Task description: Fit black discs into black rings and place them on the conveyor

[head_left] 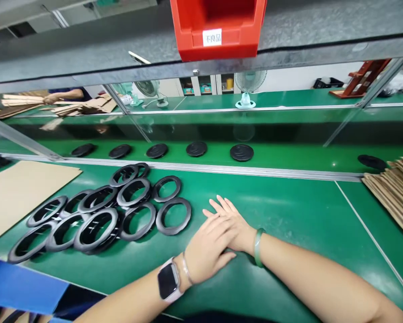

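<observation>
My left hand (pixel 211 246), with a watch (pixel 168 281) and a thin bracelet at the wrist, lies across the back of my right hand. Its fingers are stretched out and hold nothing. Under it, my right hand (pixel 238 226) reaches over the green tabletop (pixel 289 287), fingers extended, a green bangle (pixel 258 247) on the wrist. The left palm hides part of it. Nearest to both hands is a black ring (pixel 187 216) lying flat, not touched. More black rings (pixel 97 229) are grouped to the left, several of them stacked or leaning on each other.
Behind a metal rail, black discs (pixel 242 153) sit in a row on a green belt (pixel 289 157). Overhead hangs a red bin (pixel 218 49). Cardboard sheets (pixel 393 193) are piled at right; a flat board (pixel 23 193) lies at left. Another person's arm (pixel 67 94) shows beyond.
</observation>
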A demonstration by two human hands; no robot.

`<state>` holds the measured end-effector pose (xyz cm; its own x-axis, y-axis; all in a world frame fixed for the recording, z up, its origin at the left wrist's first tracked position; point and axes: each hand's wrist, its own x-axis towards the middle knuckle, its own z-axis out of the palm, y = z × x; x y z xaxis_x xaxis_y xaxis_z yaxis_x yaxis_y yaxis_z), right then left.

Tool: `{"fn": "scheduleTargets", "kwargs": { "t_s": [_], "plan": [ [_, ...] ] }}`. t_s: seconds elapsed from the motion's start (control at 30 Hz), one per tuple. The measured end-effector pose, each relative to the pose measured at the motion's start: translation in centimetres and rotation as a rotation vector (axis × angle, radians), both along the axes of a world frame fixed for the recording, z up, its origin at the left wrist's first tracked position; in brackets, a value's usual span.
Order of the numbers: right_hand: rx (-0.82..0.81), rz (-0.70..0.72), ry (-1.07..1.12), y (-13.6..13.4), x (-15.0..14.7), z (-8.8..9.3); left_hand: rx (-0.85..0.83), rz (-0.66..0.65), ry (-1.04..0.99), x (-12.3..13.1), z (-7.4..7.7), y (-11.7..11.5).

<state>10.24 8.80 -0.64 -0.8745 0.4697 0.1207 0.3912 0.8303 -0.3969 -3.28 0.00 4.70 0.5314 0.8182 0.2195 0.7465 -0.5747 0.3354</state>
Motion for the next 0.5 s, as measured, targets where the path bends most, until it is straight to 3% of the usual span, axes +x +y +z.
{"fn": "scheduleTargets", "kwargs": {
  "t_s": [0.2,0.37,0.43,0.5],
  "plan": [
    [-0.043,-0.019,0.039,0.7,0.3,1.3,0.164,0.47,0.173,-10.6,0.5,-5.0],
    [-0.016,0.012,0.088,1.2,0.2,1.2,0.147,0.437,0.342,-17.2,-1.3,-5.6],
    [0.004,0.047,0.094,2.6,0.3,1.2,0.179,0.424,0.284,-17.9,-2.2,-4.9],
    [0.021,-0.017,0.089,5.3,1.0,1.5,0.131,0.426,0.107,-17.0,-2.8,-3.6]
  ]
}}
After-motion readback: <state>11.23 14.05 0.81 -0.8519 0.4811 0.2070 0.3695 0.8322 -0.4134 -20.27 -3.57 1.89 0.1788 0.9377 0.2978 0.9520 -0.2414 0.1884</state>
